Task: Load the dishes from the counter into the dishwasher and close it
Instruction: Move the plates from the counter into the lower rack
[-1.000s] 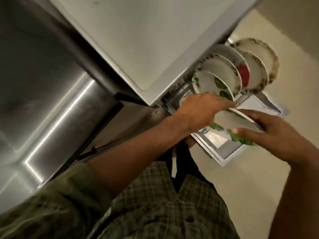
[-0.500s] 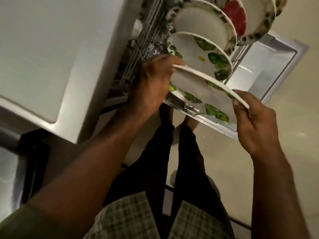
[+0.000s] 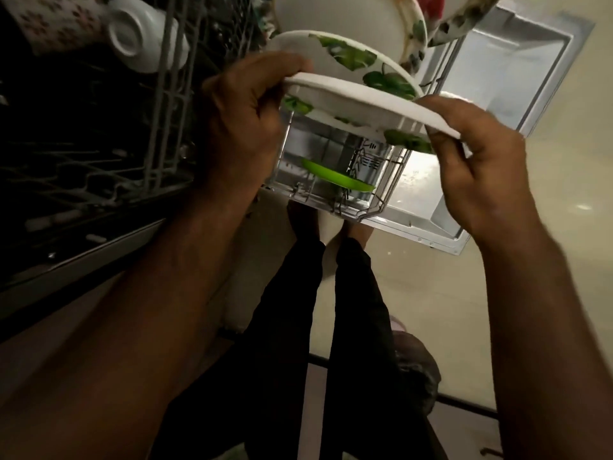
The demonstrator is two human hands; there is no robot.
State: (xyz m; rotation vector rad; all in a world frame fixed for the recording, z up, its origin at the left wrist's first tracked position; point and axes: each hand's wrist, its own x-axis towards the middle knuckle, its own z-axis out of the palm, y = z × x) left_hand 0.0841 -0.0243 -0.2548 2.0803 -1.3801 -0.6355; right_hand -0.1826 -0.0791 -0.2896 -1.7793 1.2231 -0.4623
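Note:
A white plate with green leaf print (image 3: 365, 104) is held edge-on over the lower dishwasher rack (image 3: 381, 194). My left hand (image 3: 245, 107) grips its left rim and my right hand (image 3: 481, 161) grips its right rim. Just behind it stands a second leaf-print plate (image 3: 348, 58), then a cream plate with a floral rim (image 3: 374, 24) and further plates. A green plate (image 3: 335, 177) lies low in the rack. The open dishwasher door (image 3: 517, 71) lies flat under the rack.
The upper rack (image 3: 166, 94) juts out at left, holding an upturned flower-patterned mug (image 3: 99, 24). My legs in black trousers (image 3: 315, 310) stand by the door's edge on the pale floor (image 3: 564, 260). A dark shape (image 3: 414, 366) sits on the floor by my right leg.
The camera has dropped closer to the rack. The plate in both hands has gone down and back toward the standing leaf-print plate, and my left hand now wraps its rim more fully.

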